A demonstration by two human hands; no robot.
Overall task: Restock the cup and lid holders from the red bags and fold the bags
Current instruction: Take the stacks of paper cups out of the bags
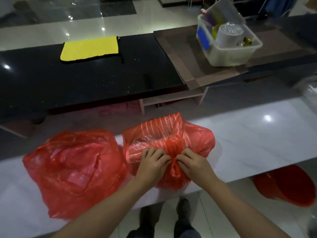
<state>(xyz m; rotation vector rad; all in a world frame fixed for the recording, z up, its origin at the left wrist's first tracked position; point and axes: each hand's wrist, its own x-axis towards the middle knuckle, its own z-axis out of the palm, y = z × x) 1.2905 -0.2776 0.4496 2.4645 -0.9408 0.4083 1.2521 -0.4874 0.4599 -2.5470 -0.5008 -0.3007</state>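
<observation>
Two tied red bags sit on the near white worktop (257, 134). The left hand (152, 164) and right hand (193, 164) pinch the knot (174, 150) of the right striped red bag (164, 134). Loosening the knot patiently, without tearing the thin plastic, seems best. The left red bag (75, 169) lies untouched beside it.

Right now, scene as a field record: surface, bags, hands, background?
surface: white counter
bags: two red; striped bag tied shut, plain bag beside it, to its left
left hand: pinches the knot
right hand: pinches the knot
background: yellow cloth on black counter; clear bin
</observation>
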